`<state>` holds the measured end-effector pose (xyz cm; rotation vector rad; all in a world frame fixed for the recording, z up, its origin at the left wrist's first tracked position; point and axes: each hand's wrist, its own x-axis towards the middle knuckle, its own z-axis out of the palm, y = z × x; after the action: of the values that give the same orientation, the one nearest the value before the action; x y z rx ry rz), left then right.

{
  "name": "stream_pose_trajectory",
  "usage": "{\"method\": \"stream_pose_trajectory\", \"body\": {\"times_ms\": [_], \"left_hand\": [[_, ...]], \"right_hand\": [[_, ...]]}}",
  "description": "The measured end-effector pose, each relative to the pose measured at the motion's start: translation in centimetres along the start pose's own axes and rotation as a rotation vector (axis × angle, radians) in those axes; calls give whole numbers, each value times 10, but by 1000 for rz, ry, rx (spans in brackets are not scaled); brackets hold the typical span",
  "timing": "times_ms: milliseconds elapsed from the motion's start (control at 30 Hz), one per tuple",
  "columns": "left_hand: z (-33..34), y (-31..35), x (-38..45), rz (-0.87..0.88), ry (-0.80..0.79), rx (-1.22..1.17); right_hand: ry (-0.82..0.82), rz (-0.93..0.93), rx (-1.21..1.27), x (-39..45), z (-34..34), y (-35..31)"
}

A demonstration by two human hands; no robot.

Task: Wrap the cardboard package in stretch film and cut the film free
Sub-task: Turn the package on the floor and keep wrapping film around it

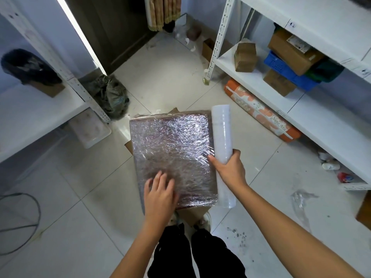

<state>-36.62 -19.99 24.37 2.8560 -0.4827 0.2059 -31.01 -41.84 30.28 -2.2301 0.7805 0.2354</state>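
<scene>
Left hand (pixel 159 194) flat on wrapped package (pixel 172 155) — right hand (pixel 229 167) grips film roll (pixel 223 149).

The room is evenly and fairly brightly lit with cool, soft light. A blown-out white strip of light (pixel 80 35) runs diagonally beside the dark door (pixel 112 27). The crinkled stretch film on the package (pixel 172 149) throws many small sparkling highlights, and the glossy floor tiles (pixel 160 81) carry a pale sheen. Shadows are faint and diffuse. Wide-angle distortion bends the shelf uprights (pixel 217 37) and stretches the frame edges; the corners look slightly soft.
</scene>
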Motion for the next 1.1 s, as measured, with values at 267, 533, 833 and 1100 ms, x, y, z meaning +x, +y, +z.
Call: {"method": "stream_pose_trajectory", "body": {"times_ms": [267,533,833,1100], "left_hand": [[41,-22,61,69,-13,100],[51,-31,57,119,143,113],[37,-13,58,58,89,148],[38,31,95,-95,-29,69]], "right_hand": [[32,-60,-36,6,-10,14],[103,-39,-67,25,-17,21],[-32,-43,155,32,-22,22],[-181,-42,240,38,-23,36]]}}
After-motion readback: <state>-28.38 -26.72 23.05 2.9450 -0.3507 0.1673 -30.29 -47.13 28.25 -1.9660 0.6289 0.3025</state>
